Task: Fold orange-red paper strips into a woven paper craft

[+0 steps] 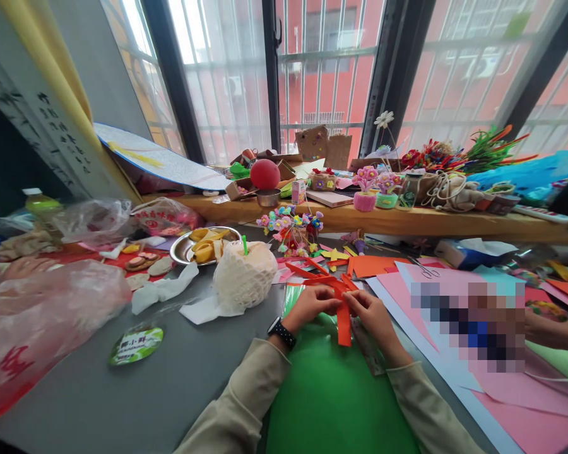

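Orange paper strips (pixel 344 321) cross each other between my two hands, over a green sheet (pixel 336 391). My left hand (pixel 312 307), with a dark watch on its wrist, pinches the strips from the left. From the right, my right hand (pixel 370 313) pinches them near the same crossing, fingers closed. One strip hangs down toward the green sheet; others stick out behind the hands, partly hidden by the fingers. Under my right wrist lies a narrow ruler-like strip (pixel 366 347).
A coconut in white netting (pixel 245 272) with a green straw stands left of my hands, near a metal bowl (pixel 180 246) of banana peels. Pink sheets (pixel 511 403) and scissors (pixel 426 270) lie right. Another person's arm (pixel 556 331) reaches in there. Crafts crowd the wooden sill (pixel 236 211).
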